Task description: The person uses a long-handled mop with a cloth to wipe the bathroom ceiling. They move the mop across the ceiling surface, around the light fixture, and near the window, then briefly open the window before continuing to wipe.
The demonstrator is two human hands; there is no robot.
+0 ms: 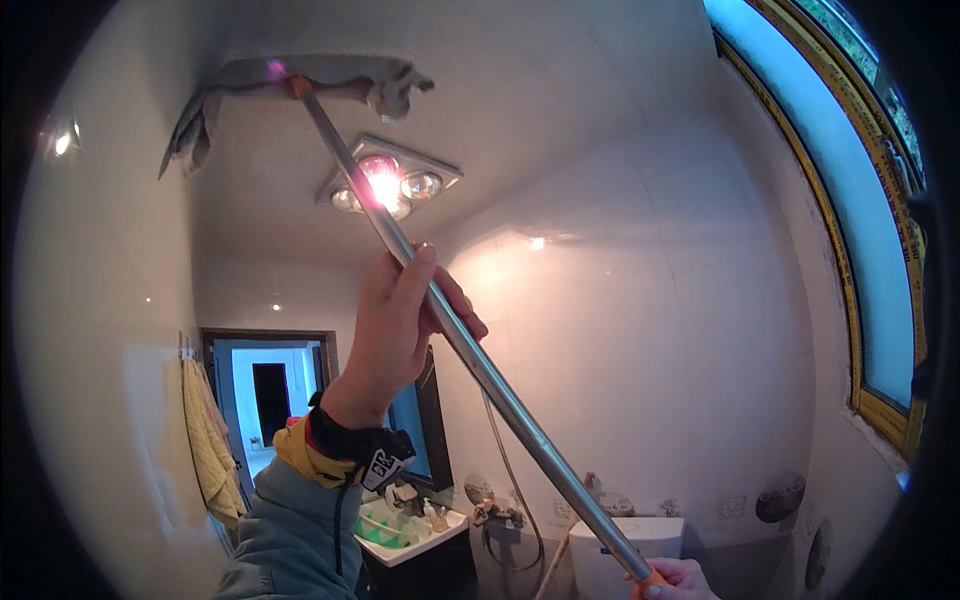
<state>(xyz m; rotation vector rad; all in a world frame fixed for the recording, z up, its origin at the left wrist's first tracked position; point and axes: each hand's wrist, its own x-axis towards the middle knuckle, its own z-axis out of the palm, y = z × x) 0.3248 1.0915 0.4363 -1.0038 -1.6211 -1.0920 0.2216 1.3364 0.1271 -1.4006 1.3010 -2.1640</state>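
A metal pole (491, 375) runs slantwise from the lower right up to the ceiling. My left hand (394, 311) is wrapped around its middle. At the bottom edge, my right hand (679, 579) grips the lower end by an orange collar (651, 581); part of that hand is cut off. A grey cloth (326, 69) drapes over the pole's far head, beside an orange joint (300, 86). Its ends hang down near the corner of ceiling and left wall, and it appears to lie against the ceiling.
A heat-lamp panel (439, 161) with one lit bulb is set in the ceiling behind the pole. Below are a washbasin (442, 534), a shower hose (514, 465) and a toilet cistern (667, 531). Yellow towels (210, 442) hang left; a yellow-framed window (885, 300) stands right.
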